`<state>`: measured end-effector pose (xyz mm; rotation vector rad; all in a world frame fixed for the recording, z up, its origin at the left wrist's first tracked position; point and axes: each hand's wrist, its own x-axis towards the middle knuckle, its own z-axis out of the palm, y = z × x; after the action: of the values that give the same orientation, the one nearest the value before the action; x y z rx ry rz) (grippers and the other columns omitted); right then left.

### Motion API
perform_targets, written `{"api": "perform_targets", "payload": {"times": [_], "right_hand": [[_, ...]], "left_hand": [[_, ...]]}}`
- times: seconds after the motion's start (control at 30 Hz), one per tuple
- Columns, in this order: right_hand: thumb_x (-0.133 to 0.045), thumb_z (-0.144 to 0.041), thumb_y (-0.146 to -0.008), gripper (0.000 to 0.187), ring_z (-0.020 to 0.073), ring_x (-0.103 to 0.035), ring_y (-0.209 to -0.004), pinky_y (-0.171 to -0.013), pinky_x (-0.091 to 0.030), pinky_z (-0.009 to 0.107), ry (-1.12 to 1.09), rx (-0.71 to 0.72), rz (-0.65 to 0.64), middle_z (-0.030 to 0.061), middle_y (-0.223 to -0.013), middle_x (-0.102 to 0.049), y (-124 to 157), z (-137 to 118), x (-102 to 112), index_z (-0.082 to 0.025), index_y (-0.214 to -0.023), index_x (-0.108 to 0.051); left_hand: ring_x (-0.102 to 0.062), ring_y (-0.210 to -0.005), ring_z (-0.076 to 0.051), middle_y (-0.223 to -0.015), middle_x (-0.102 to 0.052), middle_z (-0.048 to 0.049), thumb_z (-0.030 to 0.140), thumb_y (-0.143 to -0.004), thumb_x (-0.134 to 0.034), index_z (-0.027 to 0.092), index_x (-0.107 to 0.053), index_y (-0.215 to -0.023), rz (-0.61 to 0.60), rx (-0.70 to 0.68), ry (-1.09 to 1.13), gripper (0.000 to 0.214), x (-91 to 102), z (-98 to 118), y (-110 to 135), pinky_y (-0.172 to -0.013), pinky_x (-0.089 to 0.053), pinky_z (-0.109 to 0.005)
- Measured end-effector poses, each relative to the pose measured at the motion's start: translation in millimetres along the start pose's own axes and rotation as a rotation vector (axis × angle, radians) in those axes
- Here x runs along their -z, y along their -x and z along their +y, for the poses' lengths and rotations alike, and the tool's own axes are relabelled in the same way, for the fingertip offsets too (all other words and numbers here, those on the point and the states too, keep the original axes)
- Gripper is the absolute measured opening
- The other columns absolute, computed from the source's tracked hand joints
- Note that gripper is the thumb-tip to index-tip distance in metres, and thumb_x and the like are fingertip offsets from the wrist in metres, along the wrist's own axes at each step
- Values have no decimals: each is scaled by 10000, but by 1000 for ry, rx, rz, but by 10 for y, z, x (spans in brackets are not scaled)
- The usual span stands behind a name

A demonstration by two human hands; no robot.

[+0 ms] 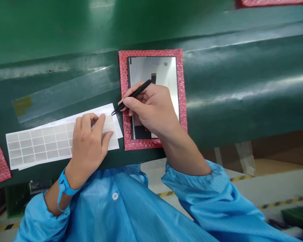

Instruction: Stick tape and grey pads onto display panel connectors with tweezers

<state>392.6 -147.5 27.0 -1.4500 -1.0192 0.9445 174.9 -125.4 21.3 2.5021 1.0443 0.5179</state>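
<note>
My right hand (154,107) is closed around black tweezers (135,94), whose fine tips point down to the left at the right end of a label sheet (48,143). The sheet is white with rows of pale grey rectangular labels. On that same end lies my left hand (91,144), thumb apart and fingers bent, pressing on the sheet with nothing gripped. White paper (106,109) shows from under the labels. Below my right hand is a display panel (141,70) with a silvery back and a dark flex cable (154,78), partly hidden. It rests on pink bubble wrap (151,53).
A clear plastic strip (76,89) with a yellowish end lies on the green mat (229,101) behind the sheet. More pink bubble wrap (0,161) with a dark-edged item is at the left edge. Another pink piece (274,2) shows top right. A cardboard box (274,154) stands below the table.
</note>
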Motion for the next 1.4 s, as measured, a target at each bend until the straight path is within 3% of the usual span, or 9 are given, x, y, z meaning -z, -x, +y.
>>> {"api": "perform_targets", "payload": {"times": [0.3,0.5,0.8,0.9,1.03,1.13,1.2,1.3,1.4], "right_hand": [[-841,-262,-977,178,158,-660,-615,-531,-521,265,97,-68,-110,5,-730,-668,-159,-86,22,-202,-874,-709],[-900,-209,-930,226,157,-619,-549,-480,-454,266,122,-77,-134,-4,-661,-607,-276,-49,-39,-190,-818,-704],[-983,-529,-814,424,146,-559,-505,-417,-419,270,-139,-33,-101,4,-673,-642,-130,-129,5,-227,-772,-690],[-1003,-579,-762,468,147,-543,-496,-413,-439,274,-175,-68,-69,-14,-653,-612,-70,-166,155,-239,-793,-682],[-976,-569,-797,453,135,-523,-493,-439,-447,277,-107,-94,39,-18,-652,-579,97,-171,569,-237,-806,-668],[-981,-455,-808,389,122,-508,-492,-435,-422,270,-57,-142,126,0,-674,-606,248,-132,871,-229,-817,-665],[-990,-398,-795,367,118,-506,-487,-431,-425,273,-58,-178,151,22,-699,-642,315,-99,989,-223,-821,-668],[-997,-373,-785,362,119,-509,-484,-441,-455,280,-84,-207,159,24,-694,-645,347,-71,1050,-225,-814,-668],[-992,-375,-800,361,124,-510,-486,-439,-454,281,-88,-210,169,2,-655,-606,338,-77,1055,-231,-803,-661]], "left_hand": [[-553,-1104,-324,-1241,-610,-135,314,-1041,-641,199,-645,-1408,3,10,10,385,-6,6,-11,-974,-535,-500],[-557,-1100,-313,-1233,-616,-134,316,-1027,-677,181,-662,-1387,27,12,18,385,-16,-1,-16,-982,-529,-482],[-573,-1066,-289,-1188,-623,-137,292,-950,-803,95,-697,-1364,80,-2,7,470,-18,-30,-43,-961,-542,-447],[-599,-1067,-300,-1183,-642,-150,292,-923,-837,79,-721,-1353,102,-24,5,495,0,-79,-52,-961,-555,-456],[-648,-1048,-293,-1166,-698,-166,236,-971,-775,85,-751,-1312,180,-67,-25,374,57,-48,-52,-926,-569,-435],[-681,-1051,-307,-1149,-735,-188,147,-963,-763,74,-772,-1256,237,-140,-39,303,76,157,-44,-913,-574,-436],[-687,-1073,-325,-1153,-744,-207,97,-941,-768,49,-775,-1230,203,-196,2,293,38,359,-46,-932,-583,-455],[-668,-1090,-335,-1160,-739,-226,67,-935,-762,5,-764,-1233,145,-242,74,305,-113,617,-63,-961,-594,-485],[-638,-1118,-354,-1199,-714,-255,84,-942,-763,-27,-749,-1263,127,-238,67,341,-279,717,-83,-984,-590,-522]]}}
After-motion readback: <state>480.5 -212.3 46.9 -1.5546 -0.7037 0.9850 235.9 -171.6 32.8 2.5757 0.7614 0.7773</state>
